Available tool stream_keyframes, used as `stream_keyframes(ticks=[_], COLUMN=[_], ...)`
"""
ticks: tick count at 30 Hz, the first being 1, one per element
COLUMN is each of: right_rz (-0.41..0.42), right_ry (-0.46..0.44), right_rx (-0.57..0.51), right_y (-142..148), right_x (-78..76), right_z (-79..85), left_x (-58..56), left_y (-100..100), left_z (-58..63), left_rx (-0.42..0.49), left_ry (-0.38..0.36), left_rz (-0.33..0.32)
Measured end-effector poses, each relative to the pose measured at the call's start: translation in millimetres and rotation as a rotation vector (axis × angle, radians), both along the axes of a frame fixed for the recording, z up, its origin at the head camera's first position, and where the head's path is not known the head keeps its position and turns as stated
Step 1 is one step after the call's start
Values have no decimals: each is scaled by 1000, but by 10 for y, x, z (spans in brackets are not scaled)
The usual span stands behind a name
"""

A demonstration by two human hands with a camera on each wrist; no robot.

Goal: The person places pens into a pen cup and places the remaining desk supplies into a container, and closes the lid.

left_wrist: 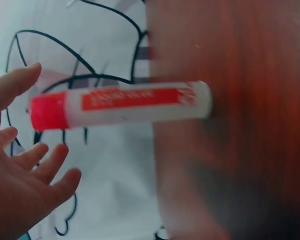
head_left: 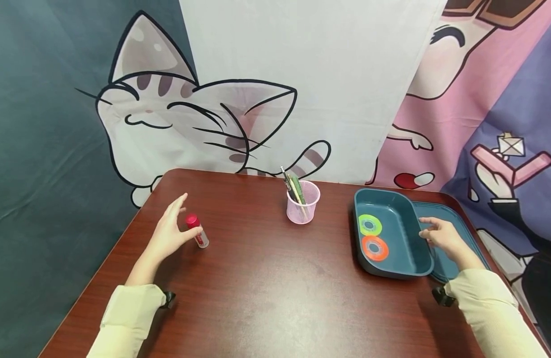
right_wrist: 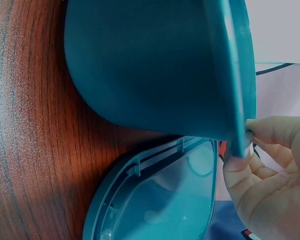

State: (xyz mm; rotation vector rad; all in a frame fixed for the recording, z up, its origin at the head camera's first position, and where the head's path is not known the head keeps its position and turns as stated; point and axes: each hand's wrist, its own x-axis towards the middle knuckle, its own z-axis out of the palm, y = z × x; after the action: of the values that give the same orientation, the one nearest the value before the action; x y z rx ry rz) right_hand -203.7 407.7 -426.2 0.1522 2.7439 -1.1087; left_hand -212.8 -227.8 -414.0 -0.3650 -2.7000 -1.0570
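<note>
One white, red-capped glue tube [left_wrist: 122,106] stands beside the wide-spread left hand [head_left: 165,236]; the right hand [head_left: 446,239] pinches one teal box [head_left: 403,243] holding two tape rolls [head_left: 375,240].

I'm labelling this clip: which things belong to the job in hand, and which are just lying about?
Probably belongs:
glue tube, by the left hand
box, pinched by the right hand
green roll, orange roll inside it

Probably lying about:
lid
cup of pens

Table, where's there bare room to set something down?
Bare: the wide middle between the glue bottle and blue box, this side of the pink pen cup. Crowded: the right side, with box, lid and right hand together; the left hand crowds the bottle.
</note>
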Motion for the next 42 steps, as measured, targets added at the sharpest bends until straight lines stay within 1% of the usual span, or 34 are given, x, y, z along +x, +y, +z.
stream_keyframes(ticks=[3,6,10,14,18,24,27,34,39,42], right_rz=[-2,3,4,3,-2,3,2,7,5,6], right_ry=[-1,-1,-1,-1,-3,8,9,16,18,19], right_rx=[1,-1,-3,-8,-4,4,6,2,1,4], right_y=[8,8,-1,0,2,-2,-4,5,9,5], right_x=[10,13,10,4,2,1,0,-6,-4,-8], right_z=[3,10,15,14,12,14,15,7,2,1], left_x=[6,-3,-5,5,0,-19,-28,-64,-95,-127], left_y=[-62,-83,-78,-87,-96,-92,-87,-51,40,130], left_z=[-100,-194,-287,-342,-399,-505,-545,-577,-537,-485], left_rx=[24,48,61,80,94,73,64,60,62,78], left_ry=[-53,-79,-114,-156,-162,-166,-162,-154,-123,-113], left_rz=[-24,-37,-23,-8,-4,4,20,82,117,117])
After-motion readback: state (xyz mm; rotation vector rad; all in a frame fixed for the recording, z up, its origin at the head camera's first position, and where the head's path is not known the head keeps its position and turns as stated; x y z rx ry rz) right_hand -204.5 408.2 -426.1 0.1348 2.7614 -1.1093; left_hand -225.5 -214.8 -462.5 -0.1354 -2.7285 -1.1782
